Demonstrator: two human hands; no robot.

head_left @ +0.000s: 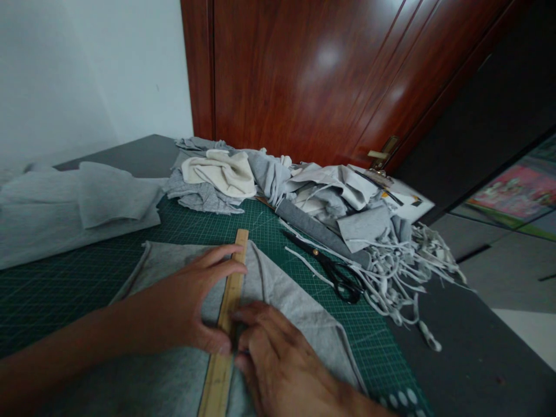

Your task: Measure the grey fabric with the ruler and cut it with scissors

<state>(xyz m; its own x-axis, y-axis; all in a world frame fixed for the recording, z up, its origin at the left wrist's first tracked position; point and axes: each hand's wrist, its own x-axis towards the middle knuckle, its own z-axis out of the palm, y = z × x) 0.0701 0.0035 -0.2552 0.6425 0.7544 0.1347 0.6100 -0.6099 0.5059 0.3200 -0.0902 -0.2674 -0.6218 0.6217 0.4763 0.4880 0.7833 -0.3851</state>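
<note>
The left hand (193, 292), spread open, presses the ruler (227, 310), likely stiff, best pinned mid-length, over soft cloth (299, 298); the right hand (280, 353) curls, its grip unclear.

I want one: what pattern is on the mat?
Pale grid lines on the green mat; head view.

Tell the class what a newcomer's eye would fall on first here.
Probably the reddish-brown door at the back, then the wooden ruler on grey fabric in the foreground, the left grip spread across it and the right grip at its edge. Black scissors stand out on the green mat, right of the ruler.
</note>
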